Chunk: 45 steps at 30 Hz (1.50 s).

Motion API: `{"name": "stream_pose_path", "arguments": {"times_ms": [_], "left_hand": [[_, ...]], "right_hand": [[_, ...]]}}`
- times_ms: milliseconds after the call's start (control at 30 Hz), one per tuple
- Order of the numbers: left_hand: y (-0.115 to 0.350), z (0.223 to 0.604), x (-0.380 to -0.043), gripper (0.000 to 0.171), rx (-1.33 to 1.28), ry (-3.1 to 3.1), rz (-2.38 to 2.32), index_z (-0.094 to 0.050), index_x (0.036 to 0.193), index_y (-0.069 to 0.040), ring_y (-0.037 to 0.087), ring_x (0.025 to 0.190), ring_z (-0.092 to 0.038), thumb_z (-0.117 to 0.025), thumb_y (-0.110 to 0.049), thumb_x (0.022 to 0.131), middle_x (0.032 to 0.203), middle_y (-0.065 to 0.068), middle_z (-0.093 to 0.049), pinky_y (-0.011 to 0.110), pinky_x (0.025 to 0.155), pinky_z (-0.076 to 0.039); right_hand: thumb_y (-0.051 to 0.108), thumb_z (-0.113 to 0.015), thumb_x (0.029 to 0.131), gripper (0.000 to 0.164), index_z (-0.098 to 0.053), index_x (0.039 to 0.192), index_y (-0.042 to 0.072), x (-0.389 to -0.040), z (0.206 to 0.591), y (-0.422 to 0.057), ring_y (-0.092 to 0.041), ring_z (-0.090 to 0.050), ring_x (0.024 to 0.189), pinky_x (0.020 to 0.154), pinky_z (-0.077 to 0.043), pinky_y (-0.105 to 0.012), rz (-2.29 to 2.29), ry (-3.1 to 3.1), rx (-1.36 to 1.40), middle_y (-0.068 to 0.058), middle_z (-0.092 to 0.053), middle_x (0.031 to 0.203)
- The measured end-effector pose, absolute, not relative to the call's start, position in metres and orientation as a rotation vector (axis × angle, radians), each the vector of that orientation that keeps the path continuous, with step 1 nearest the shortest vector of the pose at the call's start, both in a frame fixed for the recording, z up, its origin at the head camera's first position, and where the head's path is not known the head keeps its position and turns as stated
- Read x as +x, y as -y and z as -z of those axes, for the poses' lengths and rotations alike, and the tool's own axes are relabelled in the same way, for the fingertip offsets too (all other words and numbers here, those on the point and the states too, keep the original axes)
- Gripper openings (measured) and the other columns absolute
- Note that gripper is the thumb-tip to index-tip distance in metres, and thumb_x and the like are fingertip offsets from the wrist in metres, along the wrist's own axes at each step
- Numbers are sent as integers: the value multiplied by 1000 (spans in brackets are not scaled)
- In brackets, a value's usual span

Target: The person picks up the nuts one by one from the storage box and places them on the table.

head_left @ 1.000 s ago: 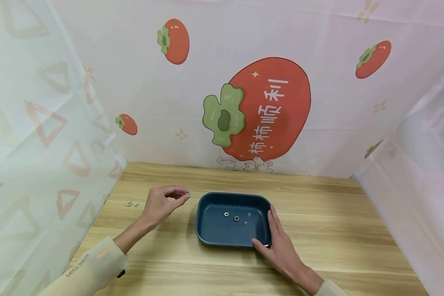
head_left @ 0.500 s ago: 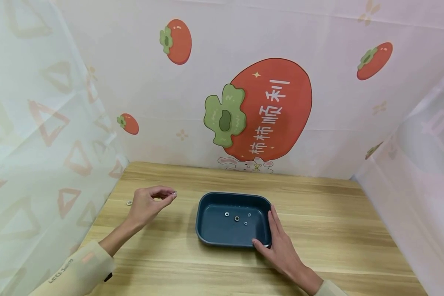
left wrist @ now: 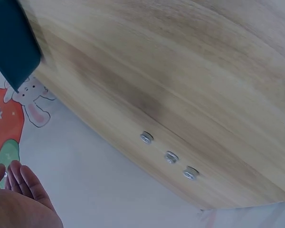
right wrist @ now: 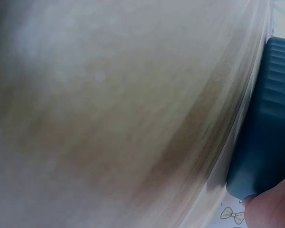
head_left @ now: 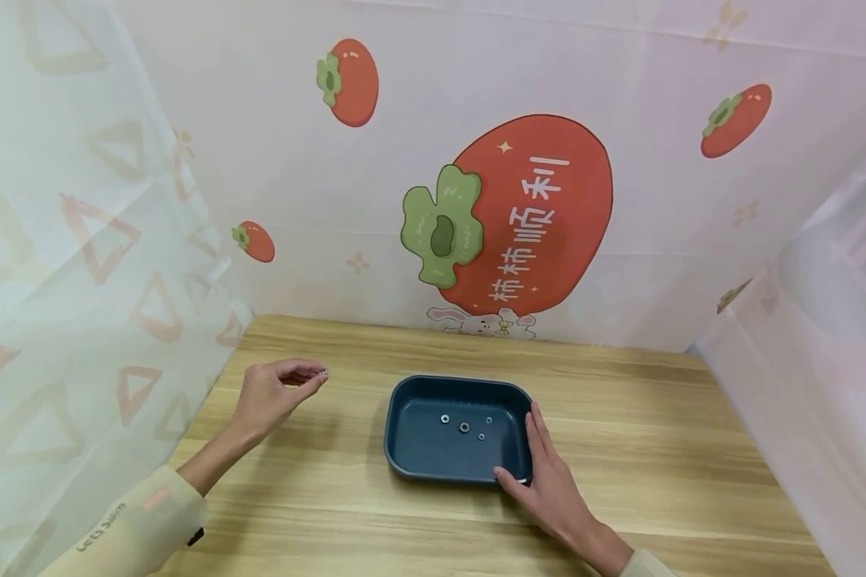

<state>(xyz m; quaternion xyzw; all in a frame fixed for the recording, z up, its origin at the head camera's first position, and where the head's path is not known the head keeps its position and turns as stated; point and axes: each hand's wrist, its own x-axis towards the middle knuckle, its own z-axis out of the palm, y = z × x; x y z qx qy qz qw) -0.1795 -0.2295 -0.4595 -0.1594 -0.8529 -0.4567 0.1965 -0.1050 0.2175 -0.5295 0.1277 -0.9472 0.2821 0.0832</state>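
Note:
My left hand (head_left: pixel 270 397) is raised over the left side of the table, thumb and fingertips pinching a small silvery metal nut (head_left: pixel 324 372). Three nuts (left wrist: pixel 171 157) lie in a row on the wood in the left wrist view; the left hand and arm hide them in the head view. My right hand (head_left: pixel 554 493) rests against the right front corner of a dark blue rectangular tray (head_left: pixel 429 458). Its fingers lie straight along the right side and its thumb touches the front rim. Several small nuts (head_left: pixel 464 427) lie spread on the tray's floor, one darker and larger.
The tray stands mid-table on a wood-grain tabletop (head_left: pixel 642 449). A white cloth (head_left: pixel 317 184) printed with red persimmons hangs along the table's back edge, and pale patterned cloth walls (head_left: pixel 101 264) stand at both sides.
My left hand has drawn leftward, away from the tray, still pinching the small nut and now covering the nuts on the table. My right hand and the tray have stayed in place.

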Motion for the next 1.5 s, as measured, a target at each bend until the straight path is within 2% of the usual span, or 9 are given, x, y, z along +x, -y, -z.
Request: {"name": "stream_pose_path", "arguments": {"times_ms": [300, 533, 967, 1133, 1267, 1500], "left_hand": [[249, 466, -179, 11, -408, 2414, 1254, -83, 96, -9, 3, 69, -71, -83, -1, 89, 83, 3, -80, 17, 55, -54], [259, 469, -181, 11, -419, 2429, 1182, -83, 95, -8, 3, 67, -70, -84, 0, 88, 83, 3, -80, 13, 60, -53], [274, 475, -186, 6, -455, 2550, 1049, -82, 92, -4, 6, 67, -72, -83, 0, 88, 81, 4, -79, 15, 60, -55], [279, 478, -191, 3, -455, 2621, 971, -82, 88, -3, 5, 66, -71, -84, -5, 88, 77, 1, -78, 16, 59, -55], [281, 481, -194, 7, -444, 2689, 940, -81, 87, -3, 6, 66, -71, -83, -9, 91, 77, -1, -77, 18, 60, -56], [281, 488, -199, 4, -482, 2790, 779, -82, 85, -9, 6, 66, -67, -82, -7, 88, 75, -6, -75, 26, 62, -56]], "right_hand": [[45, -78, 94, 103, -21, 167, 0, -105, 529, -218, -47, -45, 147, 110, -46, -63, -847, 2843, 373, -18, -14, 176], [46, -75, 97, 100, -21, 167, -1, -105, 529, -218, -47, -43, 149, 111, -45, -63, -848, 2846, 374, -18, -13, 176], [47, -78, 93, 104, -21, 167, 1, -106, 529, -219, -45, -44, 149, 111, -45, -63, -867, 2848, 365, -16, -13, 177], [46, -79, 93, 104, -22, 167, 0, -107, 530, -219, -45, -45, 147, 110, -46, -62, -872, 2836, 373, -17, -14, 176], [47, -78, 93, 104, -22, 167, 0, -107, 530, -219, -44, -45, 148, 110, -46, -61, -876, 2834, 379, -15, -13, 177], [47, -75, 96, 100, -23, 166, -1, -105, 529, -218, -45, -46, 147, 109, -47, -62, -847, 2827, 386, -18, -15, 176]]}}
